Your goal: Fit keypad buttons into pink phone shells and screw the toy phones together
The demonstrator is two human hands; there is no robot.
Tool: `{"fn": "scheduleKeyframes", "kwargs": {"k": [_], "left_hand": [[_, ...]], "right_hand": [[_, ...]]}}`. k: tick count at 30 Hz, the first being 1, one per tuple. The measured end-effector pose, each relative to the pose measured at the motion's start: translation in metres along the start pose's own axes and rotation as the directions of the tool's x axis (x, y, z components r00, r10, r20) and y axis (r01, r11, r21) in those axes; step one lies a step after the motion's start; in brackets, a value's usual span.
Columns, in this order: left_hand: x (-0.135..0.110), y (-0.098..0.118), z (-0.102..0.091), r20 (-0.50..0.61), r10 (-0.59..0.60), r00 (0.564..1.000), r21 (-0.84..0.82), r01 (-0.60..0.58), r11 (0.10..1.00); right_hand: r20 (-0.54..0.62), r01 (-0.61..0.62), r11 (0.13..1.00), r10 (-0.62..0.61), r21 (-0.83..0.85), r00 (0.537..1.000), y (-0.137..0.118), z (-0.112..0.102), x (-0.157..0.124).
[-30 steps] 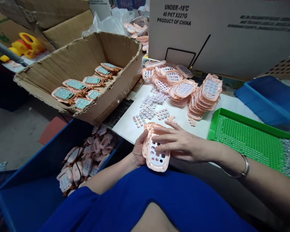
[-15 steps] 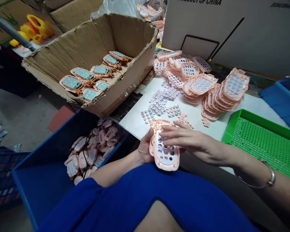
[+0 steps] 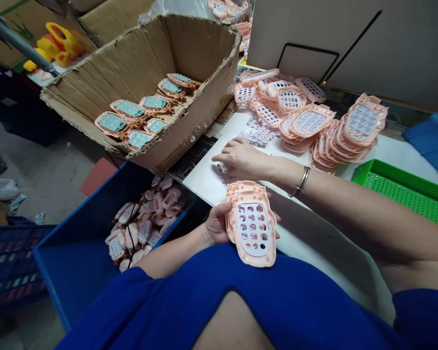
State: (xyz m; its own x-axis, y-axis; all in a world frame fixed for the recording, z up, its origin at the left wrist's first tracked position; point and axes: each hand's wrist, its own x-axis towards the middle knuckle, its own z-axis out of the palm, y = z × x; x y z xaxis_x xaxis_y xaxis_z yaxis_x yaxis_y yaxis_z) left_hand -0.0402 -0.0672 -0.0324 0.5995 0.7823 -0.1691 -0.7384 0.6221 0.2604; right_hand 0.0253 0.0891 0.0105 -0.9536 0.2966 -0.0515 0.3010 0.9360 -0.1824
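In my left hand (image 3: 219, 223) is a small stack of pale pink plastic toy phone shells (image 3: 269, 243), held near my lap with the inner side up. The top shell has a white panel with rows of holes, and fingertips show past its right edge. My right hand (image 3: 239, 158) reaches across to the left part of the white tabletop, over the small round buttons (image 3: 222, 168). Its fingers are apart, partly bent, with the fingertips close to the buttons, which the hand mostly hides. Beyond it lie patterned grey-white pieces (image 3: 257, 133).
Pink shells (image 3: 292, 99) are piled at the back, with a leaning stack (image 3: 365, 121) at right. A cardboard box (image 3: 200, 129) holds shells with teal boards. A blue bin (image 3: 76, 253) holds pink phones (image 3: 145, 231). A green basket (image 3: 394, 187) stands at right.
My right hand has left the top shell and moved up and left to the small buttons on the table. My left hand still holds the shells, now tilted slightly differently.
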Motion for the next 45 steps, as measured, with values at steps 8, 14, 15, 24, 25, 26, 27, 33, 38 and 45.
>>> {"fn": "scheduleKeyframes", "kwargs": {"k": [8,14,15,24,25,26,27,33,38,45], "left_hand": [[0.005,0.001,0.006,-0.07,0.12,0.99,0.022,-0.119,0.993],[0.025,0.007,0.018,-0.339,0.292,0.894,0.019,-0.304,0.952],[0.029,0.006,0.02,-0.375,0.295,0.879,0.011,-0.315,0.949],[0.043,-0.01,0.034,-0.42,0.246,0.874,0.084,-0.233,0.969],[0.043,-0.011,0.034,-0.418,0.249,0.874,0.094,-0.231,0.968],[0.044,-0.013,0.034,-0.414,0.255,0.874,0.105,-0.233,0.967],[0.044,-0.014,0.033,-0.41,0.262,0.874,0.116,-0.235,0.965],[0.048,-0.024,0.036,-0.412,0.28,0.867,0.158,-0.235,0.959],[0.052,-0.024,0.039,-0.464,0.278,0.841,0.125,-0.248,0.961],[0.051,-0.018,0.042,-0.53,0.278,0.801,0.085,-0.276,0.957]], "right_hand": [[-0.178,-0.219,0.625,0.509,0.749,0.842,0.012,-0.025,-0.053],[-0.57,-0.098,0.923,0.311,0.372,0.76,-0.03,-0.024,-0.123],[-0.598,-0.089,0.971,0.208,0.223,0.774,-0.036,-0.018,-0.131],[-0.559,-0.107,0.975,-0.019,-0.192,0.829,-0.056,0.02,-0.164],[-0.577,-0.102,0.977,-0.025,-0.187,0.816,-0.057,0.022,-0.167],[-0.598,-0.106,0.978,-0.022,-0.177,0.801,-0.059,0.023,-0.17],[-0.614,-0.119,0.98,-0.006,-0.162,0.79,-0.061,0.025,-0.172],[-0.595,-0.182,0.976,0.073,-0.124,0.8,-0.07,0.033,-0.182],[-0.55,-0.176,0.97,0.056,-0.167,0.833,-0.069,0.035,-0.189],[-0.494,-0.101,0.98,0.004,-0.171,0.869,-0.068,0.039,-0.191]]}}
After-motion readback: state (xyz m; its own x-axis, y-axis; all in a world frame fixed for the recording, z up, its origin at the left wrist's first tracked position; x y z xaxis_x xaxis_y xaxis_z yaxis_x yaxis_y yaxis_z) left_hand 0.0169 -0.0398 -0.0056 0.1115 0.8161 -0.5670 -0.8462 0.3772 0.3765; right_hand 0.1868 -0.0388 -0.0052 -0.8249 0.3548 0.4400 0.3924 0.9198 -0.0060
